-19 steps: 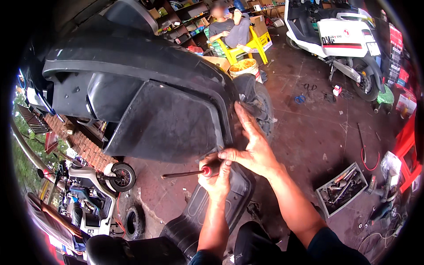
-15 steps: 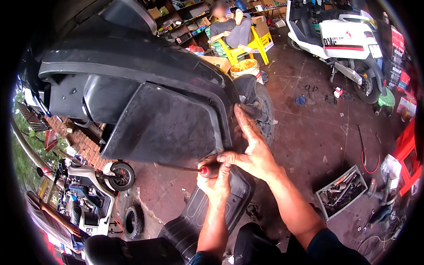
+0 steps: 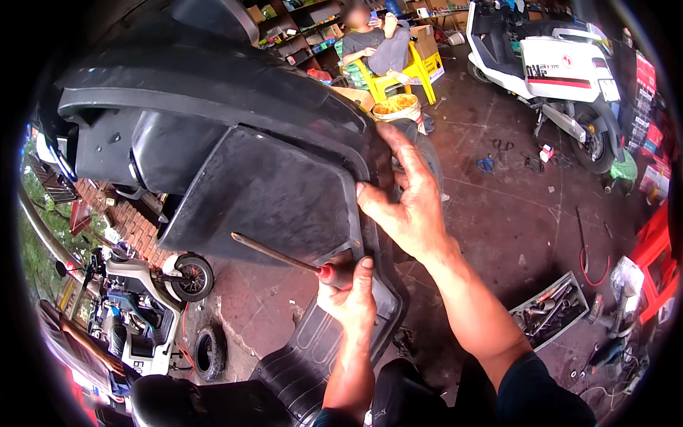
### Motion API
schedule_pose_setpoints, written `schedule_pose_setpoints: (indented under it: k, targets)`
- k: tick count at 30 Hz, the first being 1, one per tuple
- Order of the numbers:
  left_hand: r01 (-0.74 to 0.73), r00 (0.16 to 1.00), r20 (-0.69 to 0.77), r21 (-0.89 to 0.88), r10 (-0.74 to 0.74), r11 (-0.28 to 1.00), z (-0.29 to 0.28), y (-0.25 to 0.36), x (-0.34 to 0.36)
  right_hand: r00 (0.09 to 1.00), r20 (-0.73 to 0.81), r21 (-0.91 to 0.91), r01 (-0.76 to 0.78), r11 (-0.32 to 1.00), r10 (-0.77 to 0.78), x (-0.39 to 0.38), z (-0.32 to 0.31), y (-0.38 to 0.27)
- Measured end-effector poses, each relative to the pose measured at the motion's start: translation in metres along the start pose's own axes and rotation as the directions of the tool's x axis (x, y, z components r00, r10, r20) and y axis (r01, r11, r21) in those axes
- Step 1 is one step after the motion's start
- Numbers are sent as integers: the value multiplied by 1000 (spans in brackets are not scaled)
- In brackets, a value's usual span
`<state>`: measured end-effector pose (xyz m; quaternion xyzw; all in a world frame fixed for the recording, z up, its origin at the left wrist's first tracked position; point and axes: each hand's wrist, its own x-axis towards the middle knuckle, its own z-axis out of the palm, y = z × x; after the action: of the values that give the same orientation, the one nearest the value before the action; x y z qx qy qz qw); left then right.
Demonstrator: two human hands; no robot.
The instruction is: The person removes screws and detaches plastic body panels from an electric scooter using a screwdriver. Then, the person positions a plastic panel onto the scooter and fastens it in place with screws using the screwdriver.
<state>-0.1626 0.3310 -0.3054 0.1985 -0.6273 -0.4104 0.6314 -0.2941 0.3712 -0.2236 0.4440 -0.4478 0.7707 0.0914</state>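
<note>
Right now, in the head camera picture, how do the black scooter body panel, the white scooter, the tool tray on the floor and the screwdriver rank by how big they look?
1. Black scooter body panel, but it is nearest the camera.
2. White scooter, farther back.
3 and 4. Tool tray and screwdriver, gripped by the left hand, look about alike; I won't rank them.

Left hand fisted, thumb up; right hand spread, fingers extended

I counted one screwdriver, one black scooter panel, one white scooter, one yellow chair, one tool tray.
</note>
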Motion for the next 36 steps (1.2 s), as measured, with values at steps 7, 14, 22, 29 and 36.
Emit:
schedule_pose_setpoints:
  k: [7,14,22,29,36]
  targets:
    - [37,999,-3,-134,-38,990,11,6,0,960,-92,-139,252,958,-266,13,-3,6]
    - [30,999,-40,-52,-32,998,9,7,-1,941,-157,-297,245,923,-300,4,7,2]
    - [26,999,-24,-8,-26,1000,13,7,6,935,-132,-314,275,909,-329,6,-1,5]
    - [-31,999,35,9,31,999,8,13,12,944,77,-342,326,881,-320,-6,-7,-4]
    - [-26,991,135,43,20,999,-7,21,14,966,158,-247,241,939,-206,16,-21,-9]
